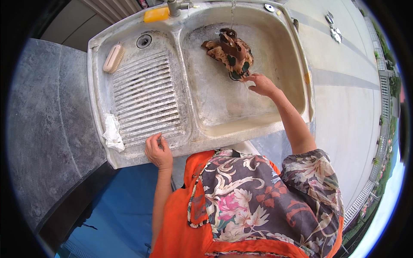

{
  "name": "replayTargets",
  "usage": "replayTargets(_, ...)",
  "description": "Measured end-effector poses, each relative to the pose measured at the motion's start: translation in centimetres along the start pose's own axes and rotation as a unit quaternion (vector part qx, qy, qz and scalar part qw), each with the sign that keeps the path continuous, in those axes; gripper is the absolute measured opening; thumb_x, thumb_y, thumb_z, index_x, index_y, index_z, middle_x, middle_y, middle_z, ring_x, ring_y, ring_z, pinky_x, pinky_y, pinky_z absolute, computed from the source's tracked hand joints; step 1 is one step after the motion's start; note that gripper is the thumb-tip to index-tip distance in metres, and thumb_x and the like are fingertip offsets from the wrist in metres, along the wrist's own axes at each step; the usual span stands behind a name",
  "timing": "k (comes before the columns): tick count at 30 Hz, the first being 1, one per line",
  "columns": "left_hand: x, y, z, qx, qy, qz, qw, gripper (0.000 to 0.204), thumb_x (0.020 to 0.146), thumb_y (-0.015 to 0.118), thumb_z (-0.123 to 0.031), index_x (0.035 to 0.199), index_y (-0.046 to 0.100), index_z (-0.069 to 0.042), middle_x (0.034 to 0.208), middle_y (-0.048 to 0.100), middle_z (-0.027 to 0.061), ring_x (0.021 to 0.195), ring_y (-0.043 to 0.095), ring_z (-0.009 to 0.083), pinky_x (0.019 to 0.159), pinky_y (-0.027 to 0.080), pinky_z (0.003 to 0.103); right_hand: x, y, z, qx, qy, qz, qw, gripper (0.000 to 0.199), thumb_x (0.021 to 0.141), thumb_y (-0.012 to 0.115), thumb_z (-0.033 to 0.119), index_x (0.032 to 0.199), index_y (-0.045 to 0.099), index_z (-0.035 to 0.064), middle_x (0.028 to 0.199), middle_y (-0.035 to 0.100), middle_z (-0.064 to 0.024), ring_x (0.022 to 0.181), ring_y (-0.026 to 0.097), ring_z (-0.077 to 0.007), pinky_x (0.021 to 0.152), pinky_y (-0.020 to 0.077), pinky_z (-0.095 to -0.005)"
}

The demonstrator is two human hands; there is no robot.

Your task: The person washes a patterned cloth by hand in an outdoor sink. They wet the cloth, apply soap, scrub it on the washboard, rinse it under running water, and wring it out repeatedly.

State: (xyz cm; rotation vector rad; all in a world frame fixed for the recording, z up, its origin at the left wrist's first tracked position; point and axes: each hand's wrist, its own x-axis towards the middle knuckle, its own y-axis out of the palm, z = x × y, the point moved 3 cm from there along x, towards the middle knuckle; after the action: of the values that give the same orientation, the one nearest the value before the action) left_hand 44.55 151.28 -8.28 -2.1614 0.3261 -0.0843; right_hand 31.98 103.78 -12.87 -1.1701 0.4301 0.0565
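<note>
A wet camouflage-patterned cloth (234, 51) in brown, tan and dark green lies bunched in the basin on the right, under a thin stream of water (232, 15). My right hand (261, 84) reaches over the basin and pinches the cloth's near edge between thumb and forefinger. On the front rim of the ribbed washboard (146, 99) rests my left hand (158, 151). Its fingers are loosely bent and apart, with nothing in them. The closest item to it is a crumpled white cloth (113, 132) at the washboard's near left corner.
A pinkish scrubbing brush (114, 59) sits on the sink's left side, beside a round drain (144, 41). Between the two halves, at the back, stand a faucet (174, 7) and a yellow-orange block (156, 15). A grey counter (47, 103) adjoins the sink on the left.
</note>
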Motion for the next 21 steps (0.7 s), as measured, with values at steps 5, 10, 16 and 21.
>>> replayTargets(5, 0.1, 0.1, 0.1, 0.056, 0.046, -0.049, 0.996, 0.010, 0.085, 0.065, -0.010, 0.095, 0.066, -0.011, 0.101, 0.060, 0.0048, 0.088, 0.060, 0.0270, 0.081, 0.045, 0.041, 2.7, 3.8, -9.2, 0.343, 0.466, -0.099, 0.809, 0.054, 0.090, 0.066, 0.032, 0.136, 0.053, 0.0086, 0.117, 0.066, -0.0178, 0.102, 0.065, -0.0332, 0.094, 0.0506, -0.0447)
replayTargets(10, 0.5, 0.3, -0.3, 0.064, 0.035, -0.030, 0.997, 0.015, 0.081, 0.061, -0.002, 0.092, 0.066, -0.009, 0.101, 0.059, 0.0066, 0.085, 0.058, 0.0273, 0.078, 0.045, 0.041, 16.0, 6.9, -3.6, 0.156, 0.393, -0.171, 0.890, 0.093, 0.085, 0.061, 0.063, 0.150, 0.030, 0.0049, 0.149, 0.034, -0.0288, 0.137, 0.032, -0.0466, 0.104, 0.0357, -0.0599)
replayTargets(16, 0.2, 0.4, -0.2, 0.037, -0.004, -0.014, 0.999, 0.013, 0.083, 0.057, 0.000, 0.093, 0.064, -0.006, 0.103, 0.057, 0.0085, 0.080, 0.055, 0.0248, 0.066, 0.045, 0.036, 21.8, 5.8, 3.8, -0.082, -0.151, -0.111, 0.979, 0.090, 0.078, 0.068, 0.062, 0.152, 0.030, 0.0270, 0.156, 0.030, -0.0131, 0.145, 0.024, -0.0346, 0.111, 0.0220, -0.0654)
replayTargets(21, 0.2, 0.4, -0.3, 0.053, 0.019, -0.025, 0.998, 0.014, 0.083, 0.056, 0.001, 0.094, 0.064, -0.004, 0.101, 0.056, 0.0096, 0.079, 0.054, 0.0239, 0.066, 0.045, 0.035, 22.3, 2.7, -4.2, -0.104, 0.167, -0.211, 0.958, 0.073, 0.080, 0.074, 0.035, 0.145, 0.041, 0.0305, 0.153, 0.032, -0.0171, 0.142, 0.026, -0.0396, 0.111, 0.0229, -0.0628)
